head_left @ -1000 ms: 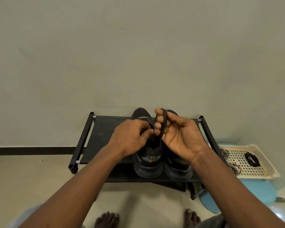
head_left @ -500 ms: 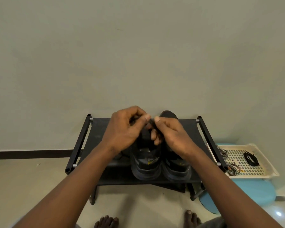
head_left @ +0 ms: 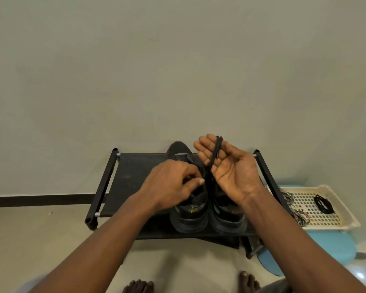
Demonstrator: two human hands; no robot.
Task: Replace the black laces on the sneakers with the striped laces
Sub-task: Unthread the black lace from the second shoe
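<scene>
Two black sneakers, the left one [head_left: 188, 218] and the right one [head_left: 228, 220], stand side by side on a low black shoe rack [head_left: 133, 176]. My left hand [head_left: 171, 182] pinches a black lace [head_left: 217, 149] just above the left sneaker's tongue. That lace runs up and loops over the fingers of my right hand [head_left: 232, 172], which is raised palm up with its fingers nearly straight. The hands hide both sneakers' eyelets. Striped laces [head_left: 300, 216] lie coiled in a cream tray [head_left: 338, 220] to the right.
The tray rests on a light blue stool [head_left: 330, 244] and also holds a coiled black lace [head_left: 323, 205]. A plain wall stands right behind the rack. My bare feet [head_left: 138, 286] show on the tiled floor at the bottom edge.
My right hand has turned palm up and straightened its fingers, lifting the lace loops higher. My left hand has dropped lower onto the left sneaker, still pinching the lace.
</scene>
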